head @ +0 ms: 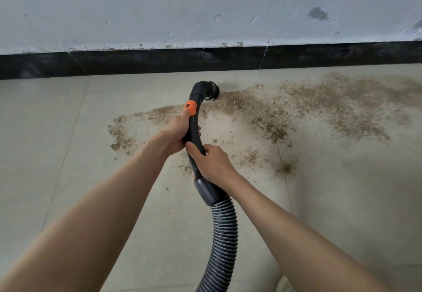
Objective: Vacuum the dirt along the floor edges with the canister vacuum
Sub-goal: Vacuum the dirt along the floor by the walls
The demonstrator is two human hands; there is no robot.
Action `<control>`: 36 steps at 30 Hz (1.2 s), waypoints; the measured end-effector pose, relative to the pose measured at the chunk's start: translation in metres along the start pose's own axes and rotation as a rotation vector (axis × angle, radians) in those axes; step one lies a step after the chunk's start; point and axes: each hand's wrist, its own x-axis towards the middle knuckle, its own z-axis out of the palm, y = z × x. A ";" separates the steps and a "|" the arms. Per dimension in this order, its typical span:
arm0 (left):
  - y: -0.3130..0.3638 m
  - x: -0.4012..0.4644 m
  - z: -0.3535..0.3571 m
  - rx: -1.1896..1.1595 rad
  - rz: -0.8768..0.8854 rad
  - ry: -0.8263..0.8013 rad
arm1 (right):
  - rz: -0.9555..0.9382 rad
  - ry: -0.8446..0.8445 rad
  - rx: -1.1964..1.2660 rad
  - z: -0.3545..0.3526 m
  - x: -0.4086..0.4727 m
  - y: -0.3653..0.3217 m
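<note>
Fingers (pixel 198 129) of the left hand (pixel 174 133) are wrapped tight round the black curved handle (pixel 194 132) of the vacuum, thumb stretched up so its tip sits on the orange slider (pixel 191 107); the right hand (pixel 211 162) grips the same handle just behind the left one, thumb laid across the top and the other fingers curled underneath where you can't really see them; so both hands are closed on the handle, nothing loose or splayed. Taking the black skirting board (pixel 137 62) as the reference: the round brush nozzle (pixel 211 91) at the handle's far end sits on the floor (pixel 68 132) just short of the skirting board, not touching it as far as I can tell; the dirt (pixel 308 104), brownish crumbly stuff, lies in a wide patch in front of the skirting board, starting right at the nozzle and spreading away to the right along it, with a thinner trail running back under the hands and a few specks closer to the board; the grey cuff (pixel 206 192) and the ribbed hose (pixel 225 234) run from the handle straight away from the skirting board toward the bottom of the view; above the skirting board is a scuffed pale wall (pixel 205 6); the canister itself isn't in shot.
</note>
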 end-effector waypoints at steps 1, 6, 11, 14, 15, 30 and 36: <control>0.000 0.001 0.006 0.002 -0.001 -0.004 | 0.002 0.010 -0.003 -0.005 -0.001 0.003; -0.003 0.002 0.039 -0.012 -0.004 -0.026 | 0.015 0.038 -0.046 -0.032 -0.003 0.019; -0.002 0.010 0.064 -0.044 0.013 -0.021 | 0.003 0.042 -0.136 -0.060 0.004 0.028; 0.003 0.022 0.072 -0.068 0.022 0.007 | -0.004 0.024 -0.178 -0.073 0.016 0.026; 0.006 0.027 0.074 -0.077 0.025 0.021 | -0.005 0.018 -0.182 -0.076 0.021 0.025; 0.016 0.054 0.142 -0.003 0.036 -0.077 | 0.040 0.138 -0.087 -0.124 0.030 0.055; 0.012 0.044 0.166 0.013 0.027 -0.163 | 0.074 0.244 -0.088 -0.134 0.012 0.064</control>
